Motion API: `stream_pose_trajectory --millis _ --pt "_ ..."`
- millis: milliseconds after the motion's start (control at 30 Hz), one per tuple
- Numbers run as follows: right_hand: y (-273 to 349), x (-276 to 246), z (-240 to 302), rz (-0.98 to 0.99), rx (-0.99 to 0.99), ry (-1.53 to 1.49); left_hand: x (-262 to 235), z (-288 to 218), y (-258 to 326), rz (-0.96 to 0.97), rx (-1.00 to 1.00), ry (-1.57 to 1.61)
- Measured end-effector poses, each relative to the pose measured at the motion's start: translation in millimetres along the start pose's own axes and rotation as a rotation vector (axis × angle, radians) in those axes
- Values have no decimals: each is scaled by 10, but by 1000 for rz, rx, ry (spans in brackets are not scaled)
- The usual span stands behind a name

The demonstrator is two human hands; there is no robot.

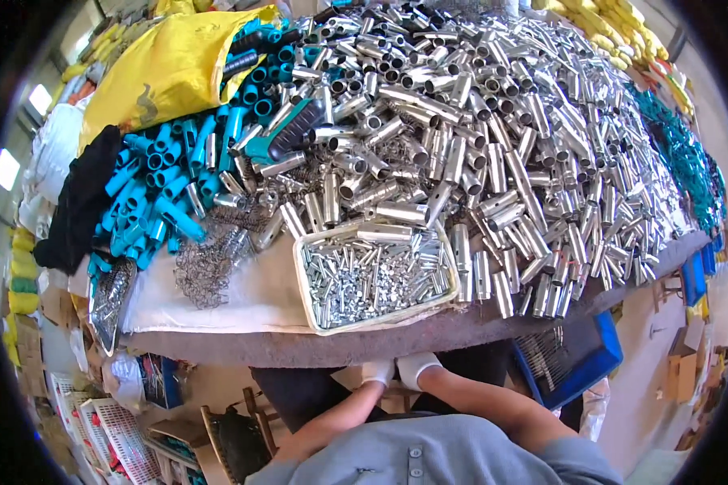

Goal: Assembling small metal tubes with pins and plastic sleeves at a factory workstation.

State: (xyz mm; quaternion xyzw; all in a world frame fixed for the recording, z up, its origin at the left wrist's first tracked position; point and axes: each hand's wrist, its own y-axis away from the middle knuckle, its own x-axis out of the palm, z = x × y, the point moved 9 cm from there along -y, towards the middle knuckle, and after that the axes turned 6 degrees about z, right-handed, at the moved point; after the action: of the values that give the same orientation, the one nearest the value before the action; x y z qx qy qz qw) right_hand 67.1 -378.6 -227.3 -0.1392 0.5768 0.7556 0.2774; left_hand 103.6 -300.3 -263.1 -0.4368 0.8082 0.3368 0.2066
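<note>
Tray (384, 320) of metal parts (364, 279) beyond 2 hands (378, 371) (417, 368) (white-gloved, seemingly), well apart.

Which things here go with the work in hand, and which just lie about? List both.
Probably with the work, spread before the white-gloved left hand and white-gloved right hand:
off-white rectangular tray
small silvery metal pieces
shiny silver metal tubes
tangled grey wire coils
turquoise plastic tubes

Apparently just lying about:
crumpled black cloth
white perforated baskets
brown cardboard box
</note>
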Motion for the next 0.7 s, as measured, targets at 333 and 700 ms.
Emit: stream_pose_trajectory --millis 333,700 --pt "-2 -314 29 -313 -221 -46 348 29 -94 280 48 -575" --pt "-127 196 -38 -126 -118 26 532 317 -174 238 -34 -195"
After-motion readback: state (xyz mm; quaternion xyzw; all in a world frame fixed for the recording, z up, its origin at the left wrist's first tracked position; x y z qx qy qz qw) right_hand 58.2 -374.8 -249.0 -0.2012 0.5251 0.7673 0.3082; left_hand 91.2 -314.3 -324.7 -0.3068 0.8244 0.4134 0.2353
